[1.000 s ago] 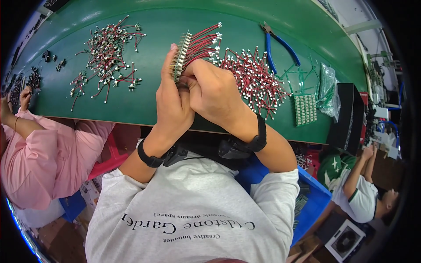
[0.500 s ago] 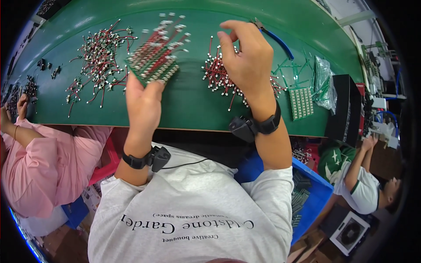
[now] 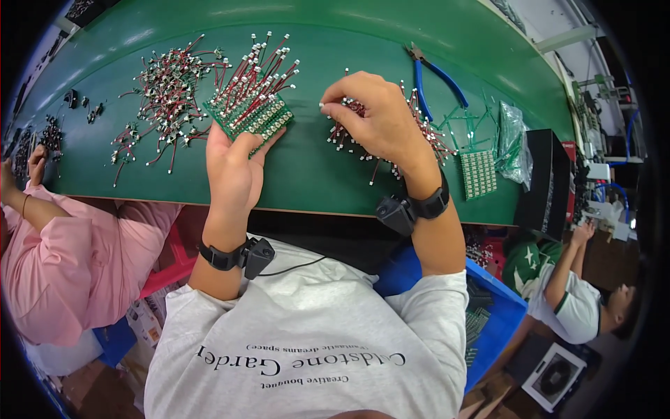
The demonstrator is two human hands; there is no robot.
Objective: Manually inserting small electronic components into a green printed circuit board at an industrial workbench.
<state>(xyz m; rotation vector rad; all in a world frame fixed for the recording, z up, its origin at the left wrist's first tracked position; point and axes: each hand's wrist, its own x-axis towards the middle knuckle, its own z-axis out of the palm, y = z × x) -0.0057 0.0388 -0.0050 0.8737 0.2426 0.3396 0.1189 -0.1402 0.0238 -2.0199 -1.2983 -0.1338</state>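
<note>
My left hand [image 3: 236, 164] grips the near edge of a green circuit-board panel [image 3: 273, 120], thumb on top and fingers beneath. Rows of small parts cover the panel, and many red wires [image 3: 255, 77] with white plug ends stick up from its far side. Over a pile of loose red wires with white connectors [image 3: 356, 108] hangs my right hand [image 3: 377, 115], thumb and forefinger pinched together. At their tips shows a small white connector [image 3: 322, 105]; the rest of that lead cannot be made out. The right hand covers much of the pile.
Wired little boards [image 3: 171, 94] lie heaped left of my panel. Blue-handled cutters [image 3: 426, 77], another board panel [image 3: 479, 174], green strips, a clear plastic bag [image 3: 514, 136] and a black box [image 3: 548, 178] lie right. A blue crate [image 3: 499, 314] stands beside me; co-workers sit on both sides.
My right hand has come down and left, its fingers now pinched around a small connector. The panel in my left hand, blurred before, has shifted slightly right and is steadier.
</note>
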